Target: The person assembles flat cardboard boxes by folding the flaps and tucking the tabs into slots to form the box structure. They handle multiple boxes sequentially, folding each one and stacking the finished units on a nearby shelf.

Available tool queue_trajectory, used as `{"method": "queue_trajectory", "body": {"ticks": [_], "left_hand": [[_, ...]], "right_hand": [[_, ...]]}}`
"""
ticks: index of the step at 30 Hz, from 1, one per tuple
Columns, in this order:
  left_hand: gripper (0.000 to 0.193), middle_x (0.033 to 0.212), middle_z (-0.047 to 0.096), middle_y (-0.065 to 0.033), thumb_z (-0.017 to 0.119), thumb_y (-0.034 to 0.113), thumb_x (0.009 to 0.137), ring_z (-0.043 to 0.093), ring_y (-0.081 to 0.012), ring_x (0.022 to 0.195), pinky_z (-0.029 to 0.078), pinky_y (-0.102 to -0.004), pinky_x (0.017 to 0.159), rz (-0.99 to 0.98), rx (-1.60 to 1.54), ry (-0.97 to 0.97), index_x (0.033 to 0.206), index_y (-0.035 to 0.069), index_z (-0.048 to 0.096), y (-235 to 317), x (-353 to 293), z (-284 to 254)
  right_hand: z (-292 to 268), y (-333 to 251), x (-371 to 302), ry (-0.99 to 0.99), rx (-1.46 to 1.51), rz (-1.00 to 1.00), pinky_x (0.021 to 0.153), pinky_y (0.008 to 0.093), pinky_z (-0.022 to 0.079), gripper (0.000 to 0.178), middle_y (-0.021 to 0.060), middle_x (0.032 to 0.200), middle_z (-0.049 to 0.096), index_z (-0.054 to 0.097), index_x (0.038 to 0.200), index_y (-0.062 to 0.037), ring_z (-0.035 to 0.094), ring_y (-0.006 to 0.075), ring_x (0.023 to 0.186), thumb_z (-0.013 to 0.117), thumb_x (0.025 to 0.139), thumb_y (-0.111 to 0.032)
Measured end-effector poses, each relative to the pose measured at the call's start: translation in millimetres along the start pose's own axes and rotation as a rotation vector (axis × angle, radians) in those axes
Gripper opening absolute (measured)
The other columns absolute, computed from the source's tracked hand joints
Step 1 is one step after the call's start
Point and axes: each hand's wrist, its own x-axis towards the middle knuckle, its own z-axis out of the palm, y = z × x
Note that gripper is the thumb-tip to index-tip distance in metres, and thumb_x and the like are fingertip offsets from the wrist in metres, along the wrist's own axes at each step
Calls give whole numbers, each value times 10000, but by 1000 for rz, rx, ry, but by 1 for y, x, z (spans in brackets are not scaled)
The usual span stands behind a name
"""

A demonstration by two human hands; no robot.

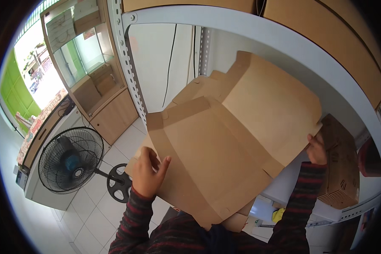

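An unfolded cardboard box (211, 156), plain brown inside, lay open in front of the person's body, tilted across the middle of the view. Its creased bottom panel was nearer the person and its wide lid panel (275, 97) spread up toward the right, with narrow folded flaps along the edges. More cardboard (197, 88) showed from beneath its far side. The two hands were well apart. The right hand (316, 150) was closed on the lid panel's right edge; the left hand (150, 171) was at the box's left edge, fingers curled and thumb raised — whether it gripped anything could not be told. Both arms wore dark sleeves (298, 190) with red stripes.

Just beyond the right hand stood a brown carton (342, 163), and a yellow object (277, 215) showed below the box, near the right sleeve. A pale metal rack (123, 55) framed the scene, with large cartons (326, 38) along its upper shelf. Farther left — on a tiled floor (86, 213) — stood a black fan (72, 161), and behind it a wooden cabinet (114, 110) with glass panes
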Motion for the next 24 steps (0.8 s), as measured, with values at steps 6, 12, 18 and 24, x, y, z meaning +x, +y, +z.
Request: {"method": "queue_trajectory", "body": {"ticks": [6, 12, 18, 24], "left_hand": [[576, 1010, 516, -156, 760, 94, 772, 617, -192, 711, 524, -281, 571, 196, -220, -301, 1085, 4, 285, -6, -10, 11], [646, 1093, 504, -139, 644, -87, 788, 609, -145, 762, 486, -227, 557, 358, -218, -446, 1251, 34, 209, -21, 40, -13], [542, 1081, 609, -175, 568, -110, 757, 642, -309, 936, 532, -341, 709, 506, -73, -516, 1242, 43, 380, -2, 99, -49], [420, 1263, 545, -218, 640, -55, 714, 572, -412, 1094, 492, -428, 908, 644, 288, -201, 1120, 27, 568, 25, 163, -35]], "right_hand": [[-12, 17, 20, 191, 310, 119, 1018, 377, 390, 705, 117, 1371, 476, 402, 1397, -7, 449, 245, 1265, 515, 947, -538], [-62, 42, 16, 314, 409, -31, 964, 359, 449, 772, 125, 1297, 544, 495, 1334, -33, 532, 236, 1186, 481, 894, -668], [-58, 46, 16, -112, 205, 325, 863, 326, 497, 591, 123, 1168, 610, 531, 1287, -3, 611, 195, 1030, 566, 928, -471], [-36, 40, 22, -95, -106, 239, 806, 290, 505, 393, 78, 1071, 637, 537, 1242, 28, 631, 156, 937, 585, 930, -207]]}}
